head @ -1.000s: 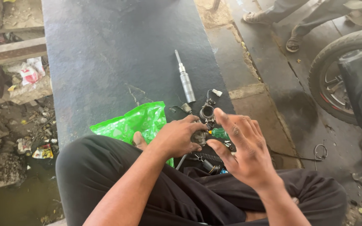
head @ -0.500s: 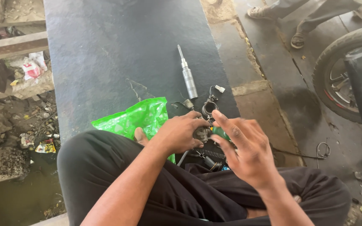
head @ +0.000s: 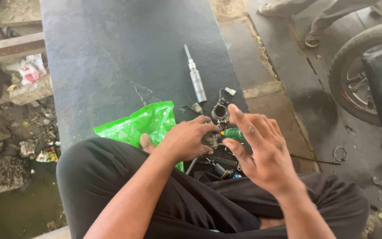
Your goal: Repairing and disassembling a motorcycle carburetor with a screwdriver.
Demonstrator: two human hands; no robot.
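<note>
Carburetor body in hand, lower centre of frame

Carburetor body (head: 216, 119): small grey metal casting with a round bore on top, at centre frame, just below the middle. Left hand (head: 186, 139) is closed around its lower part, fingers curled over the metal. Right hand (head: 261, 152) stands just to the right with palm open and fingers spread apart; a green-handled screwdriver (head: 233, 133) lies between thumb and forefinger, tip toward the casting, but whether it is pinched cannot be told.

Coil spring (head: 221, 160): dark, lying on the lap just under both hands, with small loose parts beside it.

Green plastic bag (head: 142, 124): crumpled, left of centre, touching the knee.

Metal rod tool (head: 195, 77): silvery cylinder with a thin tip, upper centre, lying on the dark stone slab (head: 111, 57).

Motorcycle wheel (head: 359, 75): right edge, well apart from the hands.

Sandalled feet (head: 306, 26) of another person: upper right.

Litter (head: 27, 73): left edge, beside the slab.
</note>
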